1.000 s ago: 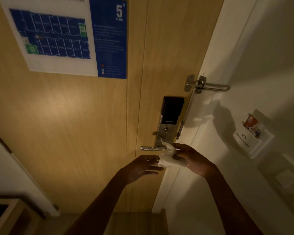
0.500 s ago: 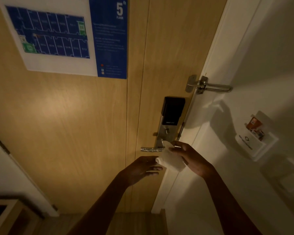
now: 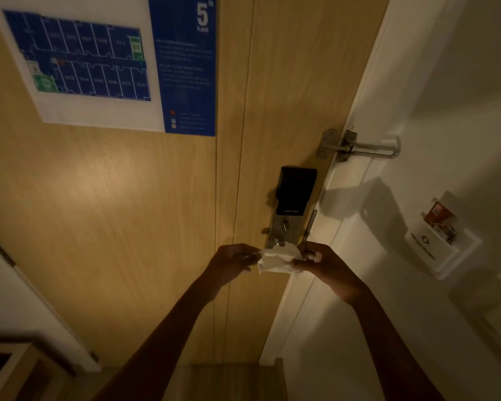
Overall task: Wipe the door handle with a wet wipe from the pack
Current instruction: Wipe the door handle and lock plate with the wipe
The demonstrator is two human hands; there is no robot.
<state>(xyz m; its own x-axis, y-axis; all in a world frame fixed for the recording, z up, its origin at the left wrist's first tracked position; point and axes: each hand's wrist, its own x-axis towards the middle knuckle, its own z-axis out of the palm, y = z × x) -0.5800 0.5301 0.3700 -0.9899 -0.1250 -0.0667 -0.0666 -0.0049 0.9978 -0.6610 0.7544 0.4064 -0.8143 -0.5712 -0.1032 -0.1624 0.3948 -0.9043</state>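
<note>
A crumpled white wet wipe (image 3: 276, 260) is stretched between my two hands, right in front of the lever of the door handle, which it and my hands hide. My left hand (image 3: 232, 263) pinches the wipe's left edge. My right hand (image 3: 321, 264) grips its right side. Above them the metal lock plate (image 3: 284, 230) with its black reader (image 3: 295, 191) sits on the wooden door (image 3: 128, 212). The wipe pack is out of view.
A metal swing latch (image 3: 356, 147) bridges the door and the white frame above the lock. A wall-mounted card holder (image 3: 437, 241) is on the right wall. A blue escape plan poster (image 3: 113, 62) hangs on the door. A wooden cabinet corner (image 3: 9, 369) shows at the bottom left.
My left hand has risen from below the handle and taken the wipe's left edge. The wipe and both hands now cover the lever, which showed to the left earlier.
</note>
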